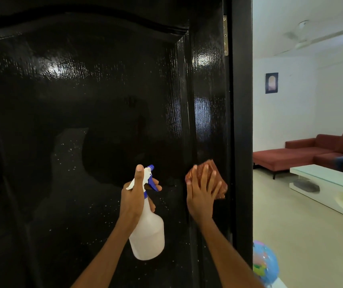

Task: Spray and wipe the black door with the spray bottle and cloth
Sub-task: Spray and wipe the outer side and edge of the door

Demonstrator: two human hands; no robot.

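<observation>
The left hand (134, 196) grips the spray bottle (147, 231) by its neck, nozzle toward the black door (83, 100). The right hand (202, 196), fingers straight, presses the cloth (221, 183) flat on the door's hinge-side edge. Droplets speckle the lower panel — likely to dry into marks if the wiping stays at the edge — and the flat-held cloth could slip.

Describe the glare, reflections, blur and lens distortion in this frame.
Head view: bright glare patches on the glossy black door, which also mirrors a dark silhouette; white droplets speckle its lower panel. The left hand with the spray bottle and the right hand on the cloth look sharp. Wide-angle bending bows the door frame; the bright room beyond looks soft.
</observation>
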